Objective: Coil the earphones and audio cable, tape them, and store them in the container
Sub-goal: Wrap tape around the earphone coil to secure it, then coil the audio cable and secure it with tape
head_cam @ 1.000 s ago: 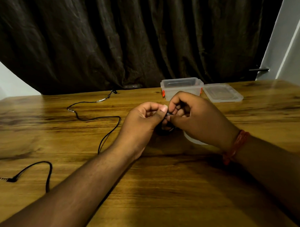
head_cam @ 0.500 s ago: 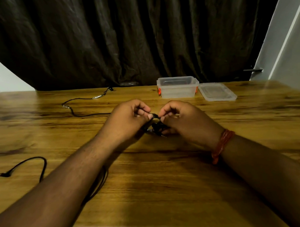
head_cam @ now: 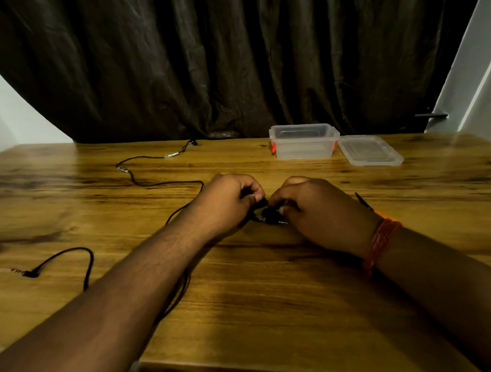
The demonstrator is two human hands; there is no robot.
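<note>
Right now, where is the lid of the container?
In the head view the lid lies flat on the table, far right, just right of the open container and beyond the right hand.

Wooden table (head_cam: 271, 310), dark pleated curtain (head_cam: 234, 61) behind it, white wall (head_cam: 474, 80), black door handle (head_cam: 431, 115)

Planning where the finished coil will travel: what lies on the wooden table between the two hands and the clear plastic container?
In the head view, only bare wooden table lies between the hands and the clear plastic container.
</note>
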